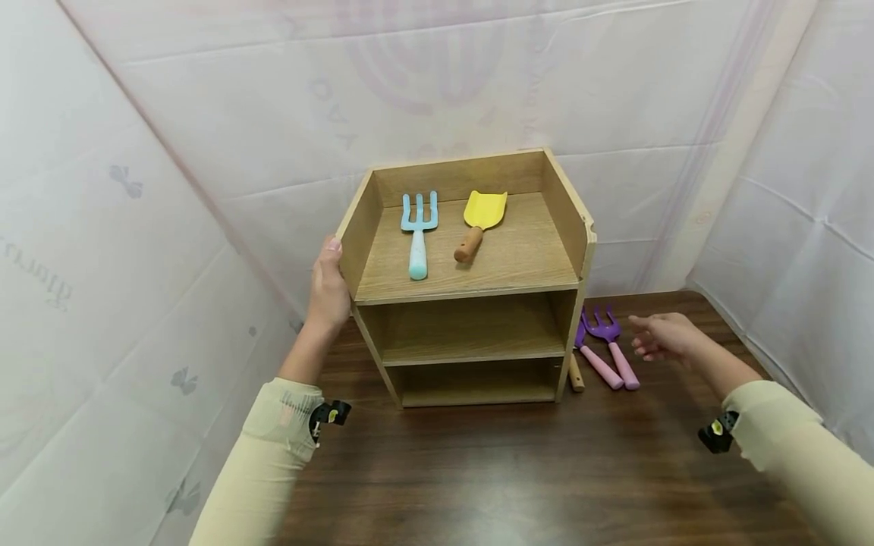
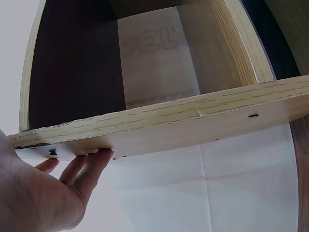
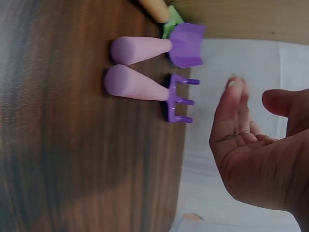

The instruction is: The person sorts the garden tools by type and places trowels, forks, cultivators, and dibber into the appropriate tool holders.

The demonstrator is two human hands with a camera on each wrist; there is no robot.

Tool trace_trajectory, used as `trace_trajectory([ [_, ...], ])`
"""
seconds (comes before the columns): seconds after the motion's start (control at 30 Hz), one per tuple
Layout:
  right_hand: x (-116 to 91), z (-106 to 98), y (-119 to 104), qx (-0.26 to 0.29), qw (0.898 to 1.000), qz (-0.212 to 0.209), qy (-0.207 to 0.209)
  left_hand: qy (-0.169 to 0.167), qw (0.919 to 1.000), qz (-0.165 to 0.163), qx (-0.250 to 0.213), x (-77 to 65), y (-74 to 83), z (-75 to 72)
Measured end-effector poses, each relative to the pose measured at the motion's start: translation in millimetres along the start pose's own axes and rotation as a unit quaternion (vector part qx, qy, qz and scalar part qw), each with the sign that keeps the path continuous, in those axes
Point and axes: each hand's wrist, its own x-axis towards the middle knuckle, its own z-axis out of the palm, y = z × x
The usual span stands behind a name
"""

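A wooden shelf stands in the middle, its top tray bearing a light blue hand fork and a yellow hand shovel with a wooden handle. My left hand holds the shelf's left side panel, thumb at its front edge; in the left wrist view the fingers lie against the outer face. My right hand hovers over the table to the right, fingers loosely bent and holding nothing. Closest to it lies a purple hand fork with a pink handle, beside a purple shovel with a matching handle.
Tucked against the shelf's right side is a green tool with a wooden handle. Two lower compartments face me. The dark wooden table extends toward me, and white cloth walls enclose it at the back and sides.
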Motion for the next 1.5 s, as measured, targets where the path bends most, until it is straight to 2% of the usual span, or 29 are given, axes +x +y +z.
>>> trace_trajectory([
  [0.1,2.6,4.7,8.0,-0.05,0.999,0.003,0.014,0.001,1.0,0.001,-0.003,-0.4,-0.9,-1.3],
  [0.23,1.7,12.9,13.5,-0.134,0.99,-0.011,0.035,0.002,1.0,0.0,-0.006,0.3,-1.6,-1.9],
  [0.57,1.4,31.3,26.4,-0.249,0.968,-0.005,0.011,-0.003,1.0,0.002,-0.005,0.3,-1.8,-0.1],
  [0.7,2.4,36.8,31.3,-0.243,0.97,0.018,0.008,-0.003,1.0,0.002,-0.005,-0.6,-1.5,0.3],
  [0.83,1.0,40.7,33.6,-0.242,0.97,0.023,0.016,-0.006,0.9999,0.009,-0.001,-0.1,-2.7,-1.1],
  [0.97,0.3,42.3,36.8,-0.246,0.969,0.022,0.019,-0.016,0.9997,0.014,0.007,1.0,-3.4,-3.3],
  [1.03,1.3,41.0,39.0,-0.236,0.972,0.019,0.012,-0.019,0.9997,0.014,0.01,1.4,-2.2,-3.7],
  [1.3,8.6,35.1,48.8,-0.193,0.981,0.016,-0.004,-0.008,0.9995,0.009,0.029,1.3,-0.3,-3.5],
  [1.5,12.2,33.0,47.8,-0.182,0.983,0.008,-0.022,-0.006,0.9998,0.006,0.018,0.4,-0.6,-0.9],
])
